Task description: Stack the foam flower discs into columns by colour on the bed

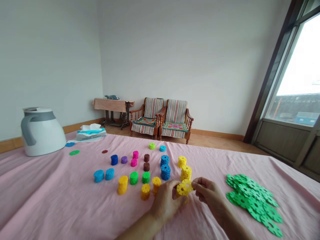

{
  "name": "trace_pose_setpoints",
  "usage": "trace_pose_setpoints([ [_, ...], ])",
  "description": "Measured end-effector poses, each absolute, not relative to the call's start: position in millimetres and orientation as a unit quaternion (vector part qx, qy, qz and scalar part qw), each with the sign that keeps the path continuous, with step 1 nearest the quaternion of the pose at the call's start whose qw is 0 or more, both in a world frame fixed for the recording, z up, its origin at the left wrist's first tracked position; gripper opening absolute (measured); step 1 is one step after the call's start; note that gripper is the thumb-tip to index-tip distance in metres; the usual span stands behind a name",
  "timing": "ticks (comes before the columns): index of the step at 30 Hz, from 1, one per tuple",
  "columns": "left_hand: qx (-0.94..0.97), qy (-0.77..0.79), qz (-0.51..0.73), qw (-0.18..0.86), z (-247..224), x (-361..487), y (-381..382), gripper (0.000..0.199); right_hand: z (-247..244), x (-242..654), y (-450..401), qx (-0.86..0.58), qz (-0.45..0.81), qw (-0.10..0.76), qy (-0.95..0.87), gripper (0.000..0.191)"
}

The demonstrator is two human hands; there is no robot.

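Observation:
My left hand (pixel 167 199) curls its fingers round a short stack of yellow notched plastic discs (pixel 181 190) at the front of the pink cloth. From the right, my right hand (pixel 205 190) pinches the edge of a single yellow disc (pixel 188 185), which overlaps the top of that stack. Just behind stand two more yellow stacks (pixel 186 173), one beyond the other. Two dark blue stacks (pixel 165 172) are beyond my left hand. Orange-yellow stacks (pixel 145 191) stand to its left. My fingers and palm hide part of the held stack's side.
Loose green discs (pixel 255 200) lie heaped at the right. Several small stacks, including green (pixel 133 178), brown (pixel 146 166) and light blue (pixel 99 176), stand left of centre. A white jug (pixel 45 136) and a tissue box (pixel 91 134) are on the pink cloth (pixel 75 200) at the far left.

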State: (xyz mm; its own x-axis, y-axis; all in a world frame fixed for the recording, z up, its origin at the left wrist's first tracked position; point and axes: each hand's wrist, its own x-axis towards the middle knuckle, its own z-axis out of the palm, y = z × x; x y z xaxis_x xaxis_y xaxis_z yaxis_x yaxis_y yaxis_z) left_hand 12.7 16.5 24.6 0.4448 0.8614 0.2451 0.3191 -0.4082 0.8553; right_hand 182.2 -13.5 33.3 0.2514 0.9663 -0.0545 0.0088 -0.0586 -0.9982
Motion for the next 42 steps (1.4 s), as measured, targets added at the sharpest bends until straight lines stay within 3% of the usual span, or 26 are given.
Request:
trace_pose_setpoints([
  [26,0.763,0.388,0.357,0.375,20,14,18,0.032,11,181,0,-0.574,0.362,0.540,-0.498,0.021],
  [32,0.759,0.384,0.358,0.386,22,12,16,0.033,24,183,-8,-0.605,0.282,0.524,-0.529,0.020],
  [35,0.763,0.381,0.353,0.386,23,11,16,0.034,43,185,-23,-0.593,0.316,0.443,-0.594,0.017],
  [38,0.761,0.380,0.361,0.381,22,11,16,0.037,65,185,-47,-0.557,0.399,0.258,-0.682,0.002],
  [42,0.758,0.381,0.375,0.373,20,11,16,0.038,84,172,-72,-0.546,0.388,0.073,-0.739,0.025],
])
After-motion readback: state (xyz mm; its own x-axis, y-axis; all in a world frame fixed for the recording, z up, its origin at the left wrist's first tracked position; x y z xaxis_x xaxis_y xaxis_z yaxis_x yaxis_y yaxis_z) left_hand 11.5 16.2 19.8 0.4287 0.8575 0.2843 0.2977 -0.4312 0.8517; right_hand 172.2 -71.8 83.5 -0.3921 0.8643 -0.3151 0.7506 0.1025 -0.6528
